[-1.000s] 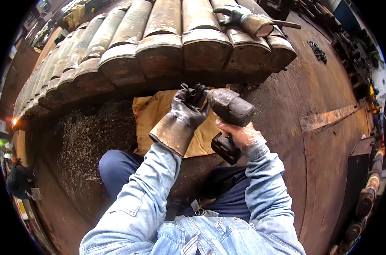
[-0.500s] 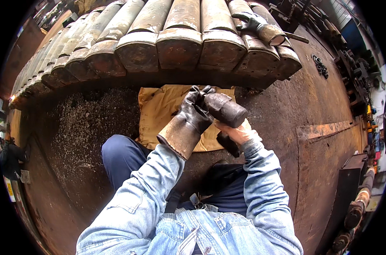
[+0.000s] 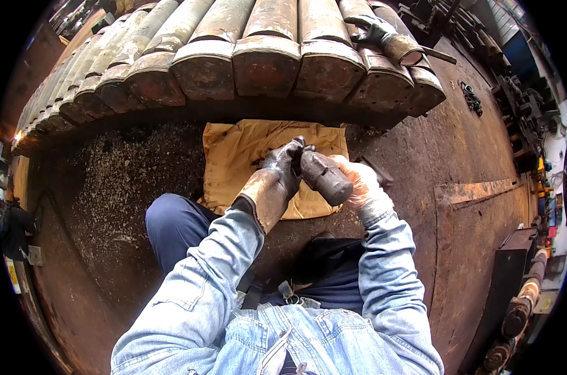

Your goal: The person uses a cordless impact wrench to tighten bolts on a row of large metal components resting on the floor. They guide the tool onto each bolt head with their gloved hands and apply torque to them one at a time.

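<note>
My bare right hand (image 3: 360,182) grips the handle of a grimy dark pistol-grip power tool (image 3: 327,180), like a drill or impact wrench. Its thick rear end tilts toward me, and the handle's dark base (image 3: 377,172) sticks out past the hand on the right. My left hand (image 3: 288,164) wears a black-coated work glove with a tan cuff. The gloved fingers are closed at the tool's front end; whatever is between them is hidden. Below both hands lies a creased brown sheet (image 3: 224,178) on the floor.
A row of heavy worn metal cylinders with block ends (image 3: 266,65) stands ahead. On it rest another work glove (image 3: 383,37) and a rod (image 3: 439,55). A dark chain (image 3: 471,98) lies at the right. A flat metal strip (image 3: 483,190) and dark box (image 3: 514,250) are nearer.
The right hand has turned the tool, swinging its handle base from below the hand to its right. The tool's rear end now points more toward me. The left hand stays at the front end.
</note>
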Available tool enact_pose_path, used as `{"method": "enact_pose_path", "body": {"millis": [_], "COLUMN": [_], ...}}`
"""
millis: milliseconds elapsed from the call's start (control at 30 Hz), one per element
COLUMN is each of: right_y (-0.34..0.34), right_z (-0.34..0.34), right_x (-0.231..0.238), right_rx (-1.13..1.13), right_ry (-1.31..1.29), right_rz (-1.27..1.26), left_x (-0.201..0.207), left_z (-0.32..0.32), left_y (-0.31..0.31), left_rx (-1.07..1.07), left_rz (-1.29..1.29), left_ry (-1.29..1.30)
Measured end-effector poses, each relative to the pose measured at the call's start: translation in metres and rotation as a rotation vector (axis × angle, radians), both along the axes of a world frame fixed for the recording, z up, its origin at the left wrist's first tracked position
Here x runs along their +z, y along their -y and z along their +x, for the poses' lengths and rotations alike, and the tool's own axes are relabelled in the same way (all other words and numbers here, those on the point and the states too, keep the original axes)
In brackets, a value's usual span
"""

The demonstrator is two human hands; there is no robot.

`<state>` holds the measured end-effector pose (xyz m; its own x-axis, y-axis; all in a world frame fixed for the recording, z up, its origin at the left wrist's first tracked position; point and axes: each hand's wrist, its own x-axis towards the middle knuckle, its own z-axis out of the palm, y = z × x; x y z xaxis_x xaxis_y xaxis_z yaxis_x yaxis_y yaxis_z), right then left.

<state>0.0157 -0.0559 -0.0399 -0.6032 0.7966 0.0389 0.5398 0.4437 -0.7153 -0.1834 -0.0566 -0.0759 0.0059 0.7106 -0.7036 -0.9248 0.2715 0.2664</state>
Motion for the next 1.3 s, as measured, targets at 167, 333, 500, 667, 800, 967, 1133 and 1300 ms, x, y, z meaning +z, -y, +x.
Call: {"method": "enact_pose_path", "body": {"millis": [167,333,500,667,800,967,1133,1300], "right_y": [0.004,0.009,0.011,0.006,-0.008,-0.046,-0.079,-0.087], "right_z": [-0.014,0.000,-0.002,-0.005,-0.009,-0.018,-0.012,-0.012], "right_x": [0.010,-0.008,-0.010,-0.003,-0.016,-0.016,-0.046,-0.047], "right_rx": [0.172,-0.020,-0.153,-0.210,-0.229,-0.516,-0.673,-0.765], "right_ry": [-0.181,-0.392,-0.331,-0.394,-0.788,-0.835,-0.935,-0.833], "right_rz": [0.225,-0.308,-0.528,-0.658,-0.710,-0.548,-0.627,-0.598], "left_x": [0.004,0.019,0.017,0.037,0.038,0.093,0.081,0.068], "left_z": [-0.008,-0.013,-0.022,-0.028,-0.062,-0.086,-0.121,-0.134], "left_y": [0.000,-0.001,-0.005,-0.017,-0.040,-0.011,-0.004,-0.006], "left_rx": [0.029,-0.015,-0.077,-0.188,-0.338,-0.184,-0.027,0.006], "left_rz": [0.233,0.346,0.311,0.392,0.516,0.512,0.407,0.392], "left_ry": [-0.025,0.037,0.108,-0.369,-0.683,-0.820,-0.606,-0.379]}}
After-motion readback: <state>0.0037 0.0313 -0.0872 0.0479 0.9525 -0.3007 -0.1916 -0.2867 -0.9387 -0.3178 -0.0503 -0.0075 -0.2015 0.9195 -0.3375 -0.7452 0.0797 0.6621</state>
